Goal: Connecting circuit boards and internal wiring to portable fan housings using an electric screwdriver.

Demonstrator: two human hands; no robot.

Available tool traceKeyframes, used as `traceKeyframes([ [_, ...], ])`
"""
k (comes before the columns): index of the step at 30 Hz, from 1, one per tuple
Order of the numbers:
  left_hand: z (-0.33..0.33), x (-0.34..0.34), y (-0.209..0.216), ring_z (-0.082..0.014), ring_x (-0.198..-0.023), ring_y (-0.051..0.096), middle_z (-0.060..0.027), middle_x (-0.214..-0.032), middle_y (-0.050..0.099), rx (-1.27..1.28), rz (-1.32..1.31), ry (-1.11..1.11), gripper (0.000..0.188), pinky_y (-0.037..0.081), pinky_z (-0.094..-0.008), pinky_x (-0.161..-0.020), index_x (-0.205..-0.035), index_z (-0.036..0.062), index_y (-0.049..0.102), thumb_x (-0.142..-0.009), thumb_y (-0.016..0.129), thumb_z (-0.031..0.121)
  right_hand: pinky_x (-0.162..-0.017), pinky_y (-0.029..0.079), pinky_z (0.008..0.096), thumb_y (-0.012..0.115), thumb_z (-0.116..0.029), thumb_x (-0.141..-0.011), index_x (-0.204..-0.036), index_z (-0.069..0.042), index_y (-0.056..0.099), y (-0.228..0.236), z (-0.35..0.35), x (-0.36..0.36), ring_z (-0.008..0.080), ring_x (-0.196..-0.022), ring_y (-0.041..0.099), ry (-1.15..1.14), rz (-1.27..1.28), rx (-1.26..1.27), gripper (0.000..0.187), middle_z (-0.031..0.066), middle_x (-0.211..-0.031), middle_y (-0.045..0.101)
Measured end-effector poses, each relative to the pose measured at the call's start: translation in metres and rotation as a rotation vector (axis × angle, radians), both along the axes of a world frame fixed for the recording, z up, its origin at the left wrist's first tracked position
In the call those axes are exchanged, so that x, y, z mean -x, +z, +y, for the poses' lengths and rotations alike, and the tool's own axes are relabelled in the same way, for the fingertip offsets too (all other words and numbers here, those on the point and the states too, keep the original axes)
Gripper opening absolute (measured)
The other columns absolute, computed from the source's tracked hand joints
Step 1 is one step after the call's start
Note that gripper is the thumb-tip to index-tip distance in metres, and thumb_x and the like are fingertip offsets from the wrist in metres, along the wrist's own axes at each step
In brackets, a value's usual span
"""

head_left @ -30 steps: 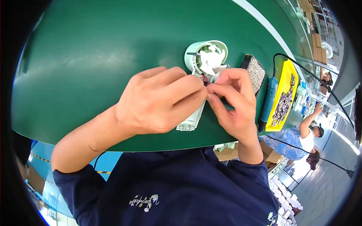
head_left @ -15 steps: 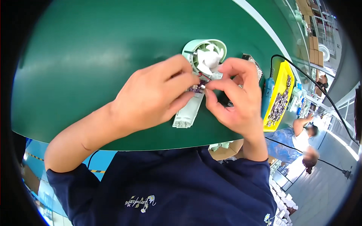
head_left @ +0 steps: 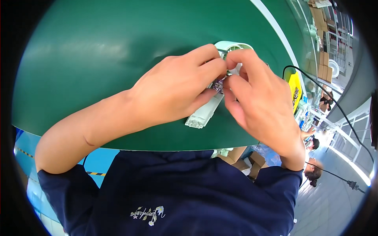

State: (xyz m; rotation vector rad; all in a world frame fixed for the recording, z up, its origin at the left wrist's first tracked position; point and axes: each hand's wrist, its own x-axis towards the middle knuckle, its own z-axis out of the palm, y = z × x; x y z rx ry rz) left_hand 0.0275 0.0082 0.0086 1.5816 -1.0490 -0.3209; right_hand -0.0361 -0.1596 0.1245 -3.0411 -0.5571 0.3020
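A pale green handheld fan lies on the table, its round housing point(head_left: 232, 44) away from me and its open handle point(head_left: 204, 114) pointing toward me. At the handle's upper end sits a small purple circuit board point(head_left: 217, 86), partly covered by fingers. My left hand point(head_left: 177, 86) is closed, with thumb and fingertips pinching at the board's left side. Opposite it, my right hand point(head_left: 265, 94) has its fingers bent together at the board and the lower rim of the housing; whatever lies between those fingertips is hidden. Both hands cover most of the fan blades.
Right of my right hand, a yellow tray point(head_left: 294, 84) with small parts shows in part. A black cable point(head_left: 321, 80) arches beside it. The green table point(head_left: 98, 59) curves along its near edge, with cardboard boxes point(head_left: 236, 155) below. Other people point(head_left: 313, 169) are at the far right.
My right hand has moved up to the fan housing, and both hands are closer together. The fan appears farther right in view. The yellow tray is now mostly hidden behind my right hand.
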Motion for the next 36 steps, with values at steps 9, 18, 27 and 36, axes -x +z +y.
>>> traceKeyframes([
  [9,-0.004,0.004,0.001,-0.0327,-0.083,0.067,-0.0121,-0.095,0.064,-0.056,0.131,-0.01,0.04,0.055,-0.0416,-0.067,-0.107,0.0053,0.044,-0.083,0.076,0.003,-0.056,0.051,0.0393,0.075,-0.003,-0.078,-0.087,-0.003,0.067,0.014,0.011,-0.01,0.0235,-0.077,0.066,0.032,0.157,0.19,0.013,0.0055,-0.106,0.055],
  [18,-0.007,0.009,0.004,-0.0418,-0.077,0.069,-0.0178,-0.086,0.07,-0.138,0.285,0.032,0.04,0.055,-0.0477,-0.064,-0.107,0.0031,0.04,-0.086,0.074,0.006,-0.061,0.058,0.0361,0.07,-0.003,-0.069,-0.078,0.001,0.065,0.01,0.026,-0.017,0.0204,-0.082,0.066,0.162,0.134,0.409,0.011,0.0099,-0.098,0.053],
  [27,-0.005,0.01,0.013,-0.0467,-0.079,0.069,-0.0233,-0.081,0.07,-0.221,0.374,0.02,0.039,0.056,-0.0551,-0.065,-0.112,0.0021,0.037,-0.09,0.069,0.008,-0.067,0.056,0.0352,0.067,-0.002,-0.069,-0.083,0.003,0.061,0.002,0.026,-0.005,0.0241,-0.087,0.062,0.112,0.121,0.39,0.016,0.0123,-0.099,0.051],
  [36,0.001,0.014,0.011,-0.042,-0.075,0.071,-0.0191,-0.081,0.07,-0.12,0.28,0.032,0.039,0.056,-0.0496,-0.066,-0.112,0.0028,0.037,-0.089,0.069,0.003,-0.066,0.051,0.0302,0.072,-0.009,-0.067,-0.091,-0.001,0.066,-0.009,0.029,0.013,0.0193,-0.083,0.061,0.074,-0.125,0.383,0.026,0.0074,-0.096,0.051],
])
